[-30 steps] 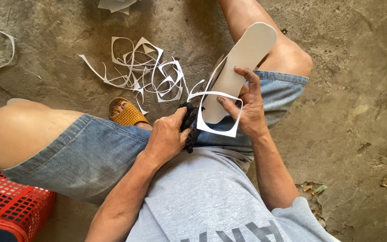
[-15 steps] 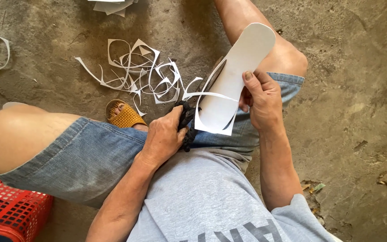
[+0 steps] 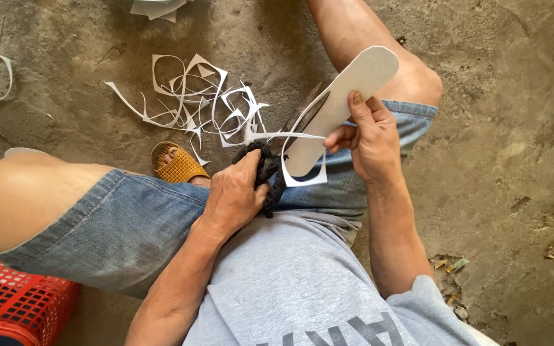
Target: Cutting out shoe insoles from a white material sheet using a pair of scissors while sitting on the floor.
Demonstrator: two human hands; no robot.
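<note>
A bare concrete floor (image 3: 514, 128) is littered with white offcut strips (image 3: 193, 106). The left hand (image 3: 235, 195) is clenched on black-handled scissors (image 3: 270, 170); the right hand (image 3: 370, 138) grips a white sole-shaped sheet (image 3: 347, 96) above the lap. Trimming looks midway; the next cut needs the sheet turned.

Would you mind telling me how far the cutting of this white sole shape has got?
Done: a pile of white offcuts lies on the floor. In hand: the left hand works dark-handled scissors while the right hand holds the sole-shaped sheet. Left: a trimmed strip hangs round its near end.
</note>
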